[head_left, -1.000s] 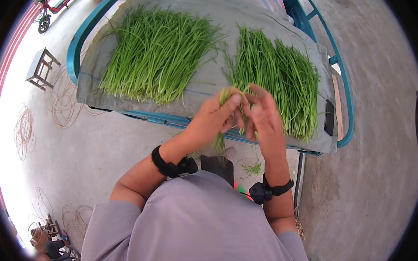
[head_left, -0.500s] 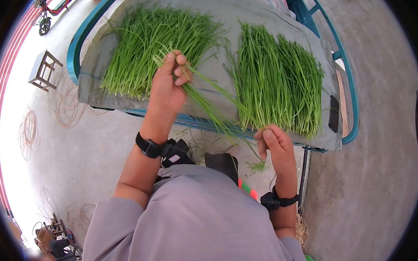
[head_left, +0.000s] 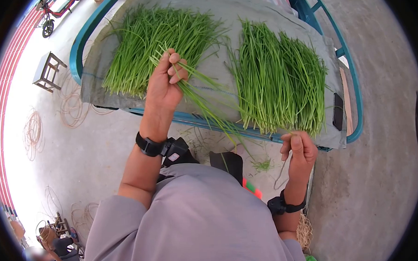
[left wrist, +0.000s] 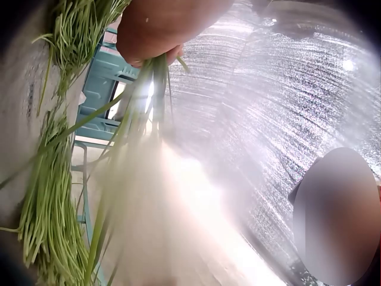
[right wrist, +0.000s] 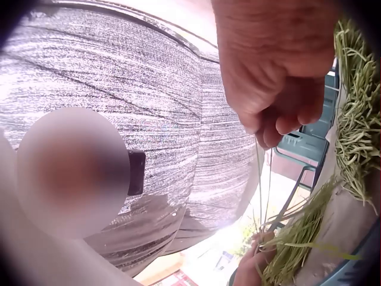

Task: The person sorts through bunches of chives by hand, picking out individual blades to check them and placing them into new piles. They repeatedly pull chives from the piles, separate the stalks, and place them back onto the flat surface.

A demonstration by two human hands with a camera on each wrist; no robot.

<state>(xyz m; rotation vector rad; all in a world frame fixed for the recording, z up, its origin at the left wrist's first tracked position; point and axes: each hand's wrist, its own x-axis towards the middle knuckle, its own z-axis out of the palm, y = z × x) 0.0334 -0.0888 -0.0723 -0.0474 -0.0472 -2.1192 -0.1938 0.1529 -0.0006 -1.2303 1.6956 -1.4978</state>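
My left hand [head_left: 166, 85] grips a small bunch of green chives [head_left: 196, 100], its blades trailing down to the right. In the left wrist view the bunch [left wrist: 158, 74] hangs from the fingers, blurred lower down. Lower on the right, my right hand [head_left: 299, 150] has thumb and forefinger pressed together. Thin strands [right wrist: 259, 173] run from its fingertips toward the left hand [right wrist: 253, 265] in the right wrist view. Behind the left hand lies a wide heap of chives [head_left: 153, 39]; a second heap [head_left: 276, 76] lies just beyond the right hand.
Both heaps lie on a grey sheet [head_left: 215, 60] over a cart with teal rails [head_left: 77, 45]. A black phone [head_left: 338, 111] rests at the sheet's right edge. Trimmings [head_left: 262, 164] litter the floor. A stool [head_left: 50, 70] and a seated person [head_left: 60, 253] are at the left.
From close together, the hands have drawn apart: the left went up and left with the chives, the right moved down and right.
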